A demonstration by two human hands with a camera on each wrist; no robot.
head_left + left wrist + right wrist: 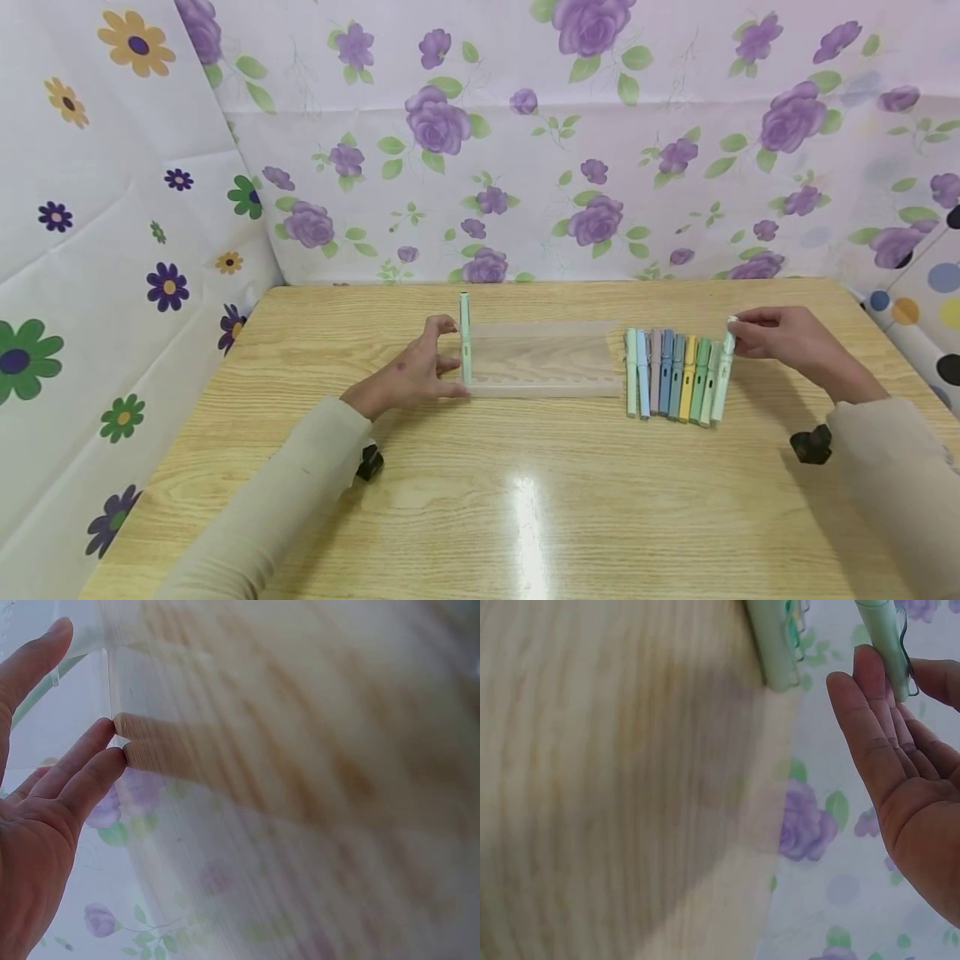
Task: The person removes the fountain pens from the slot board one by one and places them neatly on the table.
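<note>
While one pale green pen (464, 337) already stands upright at the left end of the clear holder (543, 360), the left hand (411, 375) steadies that end, its grip spread with straight fingertips (105, 746) touching the plastic. The right hand (780, 337) pinches the top of the rightmost pen (723, 375) in the row of pens (671, 375) lying on the wooden surface (525, 500) just right of the holder. Judging by this, the work has barely begun: one pen is placed, eight remain.
</note>
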